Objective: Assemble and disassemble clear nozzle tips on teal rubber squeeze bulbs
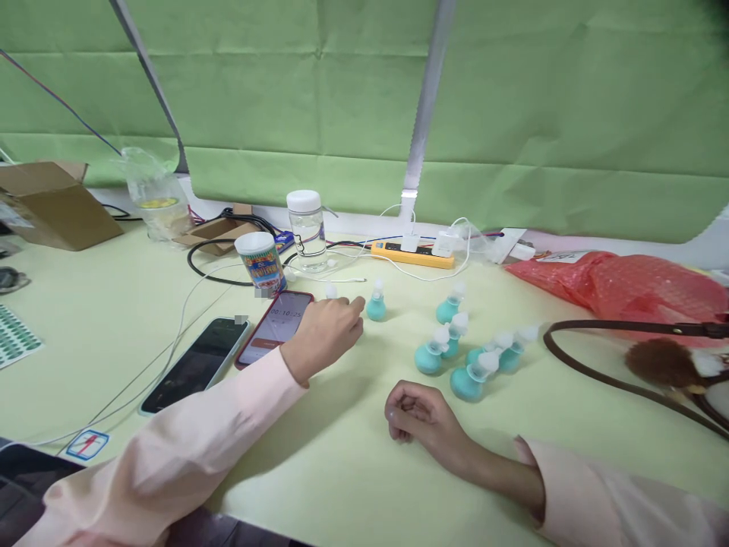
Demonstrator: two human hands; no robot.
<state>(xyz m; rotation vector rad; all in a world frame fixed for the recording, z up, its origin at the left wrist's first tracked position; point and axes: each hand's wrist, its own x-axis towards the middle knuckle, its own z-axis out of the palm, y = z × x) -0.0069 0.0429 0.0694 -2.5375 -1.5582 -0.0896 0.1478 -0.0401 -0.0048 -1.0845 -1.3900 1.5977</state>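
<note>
My left hand (330,334) reaches over the table with its fingers curled down; what they hold, if anything, is hidden beneath them. Just behind it shows the white stopper (331,291) of a small bottle, its body covered by the hand. A small round bottle of turquoise stuff (376,304) with a white stopper stands upright just beyond the fingertips. My right hand (420,416) rests on the table, fingers folded in, with nothing seen in them. Several similar bottles (467,384) stand grouped just beyond it, stoppers appearing to lean right.
Left of my left hand lie a phone with a running timer (273,327) and a dark-screened phone (197,365). A printed tub (260,262), a clear jar (307,235) and a yellow power strip (413,255) stand behind. A red plastic package (620,289) and a brown strap (586,380) lie right.
</note>
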